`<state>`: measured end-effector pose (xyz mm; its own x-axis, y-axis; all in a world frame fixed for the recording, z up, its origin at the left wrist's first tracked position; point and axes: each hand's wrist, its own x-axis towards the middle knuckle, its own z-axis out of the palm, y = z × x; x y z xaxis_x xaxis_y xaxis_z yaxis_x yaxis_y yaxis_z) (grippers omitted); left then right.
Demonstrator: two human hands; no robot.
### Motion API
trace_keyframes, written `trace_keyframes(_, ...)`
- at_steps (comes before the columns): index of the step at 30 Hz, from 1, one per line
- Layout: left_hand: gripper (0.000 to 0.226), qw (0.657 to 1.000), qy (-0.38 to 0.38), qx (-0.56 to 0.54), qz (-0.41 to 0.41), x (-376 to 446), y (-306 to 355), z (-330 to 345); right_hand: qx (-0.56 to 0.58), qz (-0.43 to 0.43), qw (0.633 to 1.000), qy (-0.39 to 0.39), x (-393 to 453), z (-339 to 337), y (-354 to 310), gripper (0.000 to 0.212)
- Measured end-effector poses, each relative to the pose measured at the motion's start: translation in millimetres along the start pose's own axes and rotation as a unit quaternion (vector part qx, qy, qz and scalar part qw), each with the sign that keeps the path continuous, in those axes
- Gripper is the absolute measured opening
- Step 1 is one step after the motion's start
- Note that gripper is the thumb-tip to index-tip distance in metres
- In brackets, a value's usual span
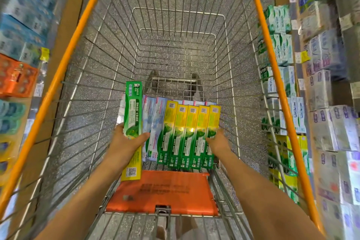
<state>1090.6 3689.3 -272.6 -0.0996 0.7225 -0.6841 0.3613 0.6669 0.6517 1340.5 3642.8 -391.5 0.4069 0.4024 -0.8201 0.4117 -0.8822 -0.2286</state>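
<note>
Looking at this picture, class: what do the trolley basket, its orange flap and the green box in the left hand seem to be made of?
Trolley basket: bare silvery metal wire in a crossed grid. Orange flap: probably matt moulded plastic, by its smooth lettered face. Green box in the left hand: likely printed, glossy card, given its sharp folded edges.

I see a silver wire shopping cart with orange rails point(272, 64). On its mesh floor, just beyond the orange plastic seat flap point(163, 191), lies a row of five green-and-yellow toothpaste boxes point(187, 136). Pale blue-and-white cartons point(153, 122) lie against the row's left side.
</note>
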Motion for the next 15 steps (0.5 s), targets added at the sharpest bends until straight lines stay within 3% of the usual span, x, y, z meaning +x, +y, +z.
trace_keyframes(1, 0.059, 1.0, -0.002, 0.004, 0.002, -1, 1, 0, 0.014, -0.002, 1.0, -0.007, -3, -5, -5, 0.057)
trace_keyframes(4, 0.063, 1.0, 0.007, 0.003, 0.013, -4, 6, -1, 0.154, -0.043, 0.985, 0.072, -39, -17, -52, 0.065)
trace_keyframes(6, 0.066, 1.0, 0.005, -0.001, 0.025, -9, 12, -1, 0.242, -0.094, 0.966, -0.018, -88, -20, -104, 0.068)
trace_keyframes(8, 0.068, 0.999, -0.013, 0.021, 0.045, -20, 24, -1, 0.21, -0.148, 0.952, -0.167, -140, -11, -141, 0.065)
trace_keyframes(9, 0.069, 0.998, -0.026, 0.027, 0.057, -24, 27, -2, 0.166, -0.172, 0.953, -0.188, -158, -4, -151, 0.063)
trace_keyframes(12, 0.066, 0.996, -0.029, 0.049, 0.072, -26, 32, -14, 0.08, -0.231, 0.96, -0.137, -168, 24, -175, 0.052)
trace_keyframes(15, 0.102, 0.991, -0.006, 0.131, 0.04, -21, 32, -46, 0.08, -0.204, 0.965, -0.144, -150, 53, -192, 0.051)
